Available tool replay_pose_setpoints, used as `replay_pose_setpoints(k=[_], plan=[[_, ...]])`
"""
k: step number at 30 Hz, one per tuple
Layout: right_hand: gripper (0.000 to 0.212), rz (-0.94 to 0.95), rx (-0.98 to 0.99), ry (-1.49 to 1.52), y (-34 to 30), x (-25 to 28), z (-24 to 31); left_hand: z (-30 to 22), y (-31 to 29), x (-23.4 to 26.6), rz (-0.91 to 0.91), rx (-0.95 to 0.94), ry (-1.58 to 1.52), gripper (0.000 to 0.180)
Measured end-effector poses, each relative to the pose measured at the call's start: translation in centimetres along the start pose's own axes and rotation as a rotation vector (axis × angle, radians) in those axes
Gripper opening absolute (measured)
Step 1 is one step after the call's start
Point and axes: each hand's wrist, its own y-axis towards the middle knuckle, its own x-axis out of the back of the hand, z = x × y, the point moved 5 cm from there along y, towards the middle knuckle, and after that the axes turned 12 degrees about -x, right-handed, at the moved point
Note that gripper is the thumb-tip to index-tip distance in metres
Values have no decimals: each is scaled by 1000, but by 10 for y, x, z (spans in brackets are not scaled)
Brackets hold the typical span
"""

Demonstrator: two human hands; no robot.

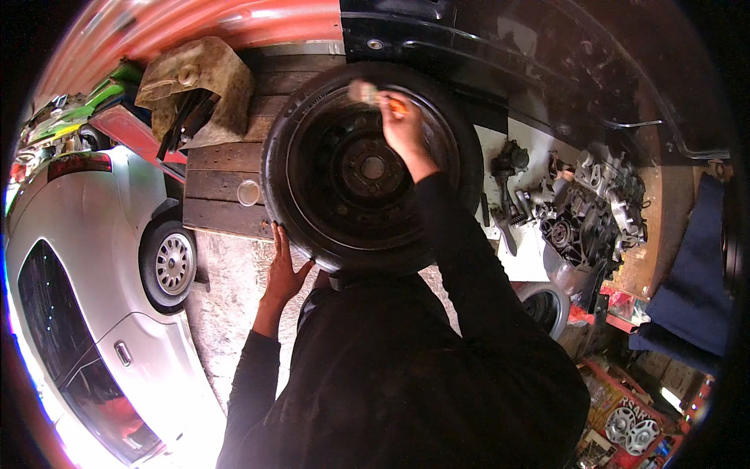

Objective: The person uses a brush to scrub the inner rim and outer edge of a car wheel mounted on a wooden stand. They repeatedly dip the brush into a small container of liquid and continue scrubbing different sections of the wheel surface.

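A black tyre [282, 176] on a dark steel rim [328, 168] lies flat in front of me, at the edge of a wooden bench. My right hand [404, 129] reaches over its far side, closed round the orange handle of a brush [364, 92]. Motion blurs the pale bristles, which are at the far inner edge of the tyre; whether they touch it I cannot tell. At the tyre's near left edge, my left hand [284, 273] rests with its fingers spread against the sidewall, holding nothing. A small round cup [248, 192] stands on the planks left of the tyre.
Behind the cup, a cut-open, stained container [191, 86] holds dark tools. An engine block [586, 223] and metal parts [509, 184] sit to the right. A silver car [90, 250] is parked at left. Wheel covers [631, 430] lie at lower right.
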Motion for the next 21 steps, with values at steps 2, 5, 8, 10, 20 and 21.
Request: replay_pose_setpoints(k=[2, 5, 8, 10, 20, 21], plan=[[22, -218, -231, -57, -14, 37, -1, 1, -4, 1, -10, 22, -26, 120], [21, -456, -274, 289, -41, 79, -24, -1, -5, -1, -22, 10, -42, 120], [19, -522, -186, 250, -53, 75, -5, -5, -4, 2, -41, -10, -19, 118], [18, -500, -89, 55, -51, 54, 15, -8, -3, 4, -78, -80, 60, 114], [18, 626, 366, -227, -55, -95, 90, 1, -2, 4, -25, -13, 16, 118], [22, 698, 539, -264, -60, -90, 88, 1, -1, 3, -26, -13, 8, 118]])
